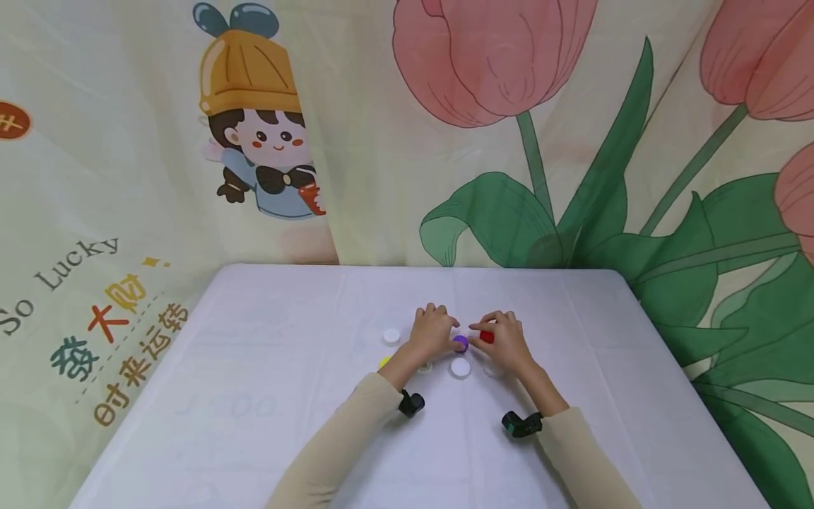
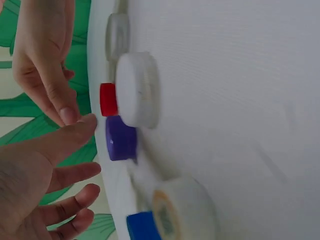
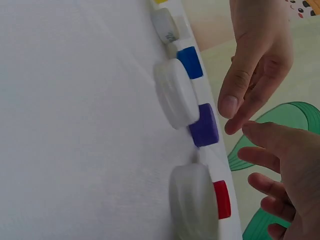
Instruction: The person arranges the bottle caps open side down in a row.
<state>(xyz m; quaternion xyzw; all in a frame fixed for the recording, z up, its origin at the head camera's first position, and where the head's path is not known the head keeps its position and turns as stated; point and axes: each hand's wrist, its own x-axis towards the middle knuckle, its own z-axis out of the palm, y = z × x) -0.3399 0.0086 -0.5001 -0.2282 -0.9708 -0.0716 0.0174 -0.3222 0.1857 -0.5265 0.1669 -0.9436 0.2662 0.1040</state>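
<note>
A purple block [image 1: 461, 344] sits on the white table, behind a white roll [image 1: 460, 368] that looks like tape. To its right is a red block [image 1: 486, 336], partly covered by my right hand [image 1: 506, 344] in the head view. My left hand [image 1: 434, 334] hovers on the purple block's left. In both wrist views the hands hold nothing. The left fingers [image 2: 75, 172] are spread and loosely bent above the tabletop, and the thumb and index tips of the two hands come close together. The right hand's fingers [image 3: 262, 157] are likewise loosely bent.
A blue block [image 3: 190, 62] stands behind another roll [image 3: 177, 95]. More rolls lie around, including a white one [image 1: 391, 337] at the left and a translucent one [image 1: 492, 370] at the right. A yellow piece [image 1: 384, 361] shows beside my left forearm. A printed curtain hangs behind the table [image 1: 286, 318].
</note>
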